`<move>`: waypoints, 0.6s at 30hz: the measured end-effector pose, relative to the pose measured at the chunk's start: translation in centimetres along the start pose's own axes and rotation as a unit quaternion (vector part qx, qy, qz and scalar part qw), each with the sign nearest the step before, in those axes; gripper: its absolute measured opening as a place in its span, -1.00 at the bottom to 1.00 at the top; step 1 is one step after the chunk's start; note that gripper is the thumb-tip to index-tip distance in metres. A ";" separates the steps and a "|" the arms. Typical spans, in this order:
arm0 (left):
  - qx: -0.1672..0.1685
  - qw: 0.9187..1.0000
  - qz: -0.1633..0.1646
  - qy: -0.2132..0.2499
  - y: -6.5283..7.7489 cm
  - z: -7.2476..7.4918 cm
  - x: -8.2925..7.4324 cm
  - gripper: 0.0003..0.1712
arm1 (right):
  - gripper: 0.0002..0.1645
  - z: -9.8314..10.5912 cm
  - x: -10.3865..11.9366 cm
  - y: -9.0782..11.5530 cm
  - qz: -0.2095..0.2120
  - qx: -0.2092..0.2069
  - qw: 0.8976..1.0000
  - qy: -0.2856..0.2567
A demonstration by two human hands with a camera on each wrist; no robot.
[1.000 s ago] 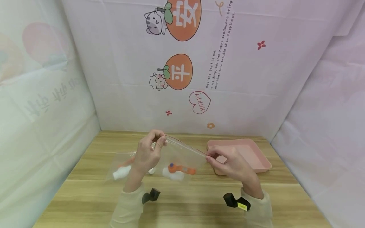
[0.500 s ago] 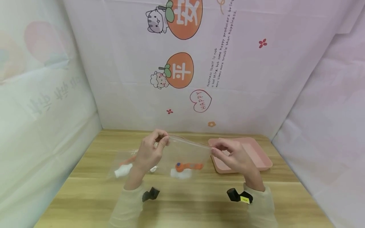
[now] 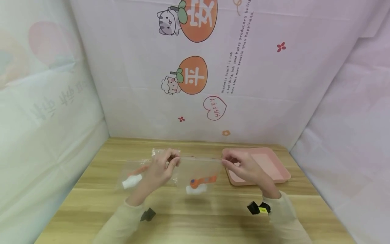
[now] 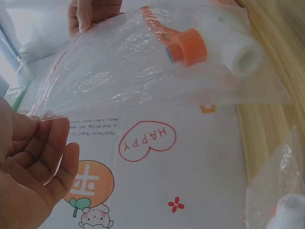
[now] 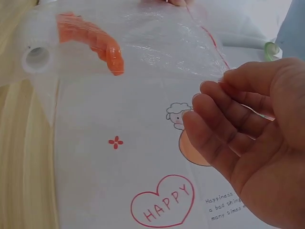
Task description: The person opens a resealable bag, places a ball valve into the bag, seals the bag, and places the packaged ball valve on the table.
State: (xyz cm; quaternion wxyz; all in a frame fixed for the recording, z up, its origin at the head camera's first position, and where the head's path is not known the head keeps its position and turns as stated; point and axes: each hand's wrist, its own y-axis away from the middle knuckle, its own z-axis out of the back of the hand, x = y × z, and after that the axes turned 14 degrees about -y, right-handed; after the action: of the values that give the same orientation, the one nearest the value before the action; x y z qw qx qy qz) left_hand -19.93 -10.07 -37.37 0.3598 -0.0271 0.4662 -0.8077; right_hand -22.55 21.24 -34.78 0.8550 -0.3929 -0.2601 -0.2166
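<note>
A clear zip bag (image 3: 198, 167) with a red line along its top hangs above the table between both hands. My left hand (image 3: 158, 171) pinches its top left corner, and my right hand (image 3: 246, 167) pinches the top right one. Inside lie an orange handle-like piece (image 3: 203, 181) with a blue spot and a white piece (image 3: 196, 190). Seen from the left wrist, the orange piece has a ring-shaped end (image 4: 194, 46), while the white one looks like a hollow tube (image 4: 244, 57). What exactly the orange piece is, I cannot tell.
On the wooden table (image 3: 122, 217), left of the left hand, lies another clear bag (image 3: 125, 169) with orange and white pieces. Part of a further clear bag (image 3: 173, 151) shows behind that hand. A pink tray (image 3: 268, 162) stands at the back right. Printed cloth walls enclose the table.
The bag's top edge slanted down to the right and is now nearly level. The right hand rose at first; the left hand then came down, uncovering a bag behind it. Both grips are kept.
</note>
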 end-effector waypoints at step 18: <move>0.094 0.995 -0.013 0.007 2.5 -1.9 0.2 -0.95 | -0.82 0.2 -1.8 2.8 -0.034 0.063 0.997 0.004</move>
State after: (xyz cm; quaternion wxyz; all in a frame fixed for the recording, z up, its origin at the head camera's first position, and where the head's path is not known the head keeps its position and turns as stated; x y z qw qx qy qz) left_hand -19.41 -9.51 -40.45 0.3466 0.0063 0.3904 -0.8529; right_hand -22.37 23.42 -37.35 0.8712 -0.3282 -0.2835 -0.2302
